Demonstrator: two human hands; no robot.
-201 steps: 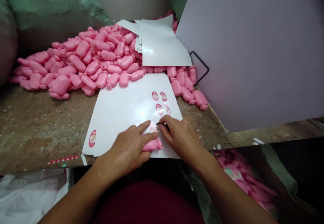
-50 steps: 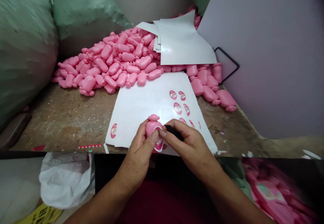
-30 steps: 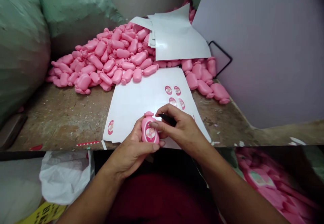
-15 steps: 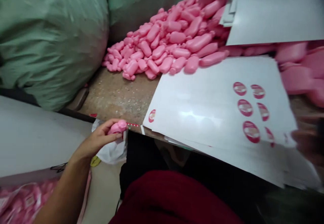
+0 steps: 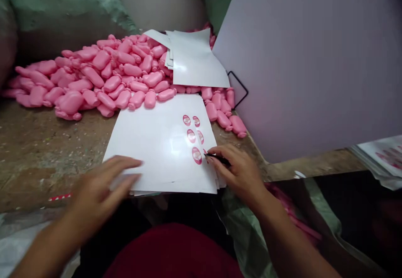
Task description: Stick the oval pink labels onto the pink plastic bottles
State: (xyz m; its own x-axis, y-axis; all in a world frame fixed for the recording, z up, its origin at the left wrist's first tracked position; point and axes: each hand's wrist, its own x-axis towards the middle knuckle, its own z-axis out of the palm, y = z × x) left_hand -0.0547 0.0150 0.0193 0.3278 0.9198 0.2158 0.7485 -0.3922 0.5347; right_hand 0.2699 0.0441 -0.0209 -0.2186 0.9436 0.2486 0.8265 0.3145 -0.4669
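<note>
Oval stickers (image 5: 197, 155) on a white sheet (image 5: 144, 152), with a dark tool (image 5: 220, 159) close by

Holding the left hand (image 5: 102, 186) over the sheet's near left side, blurred, thumb and fingers parted, showing nothing in its grasp; cannot tell whether touching. Pinching the dark tool between thumb and fingers of the right hand (image 5: 240, 171), tip at or just beside the lowest stickers. Seems to be at picking off a sticker; would call for easing the tip under an edge. Printed, on the stickers, in pink-red with a pale picture in the middle and lettering too small to read. Also printed in pink, illegibly, on papers (image 5: 385, 158) at far right. Beyond, heaped with pink bottles (image 5: 102, 60), topped with loose white sheets (image 5: 197, 60) and backed by green sacks (image 5: 63, 6).
</note>
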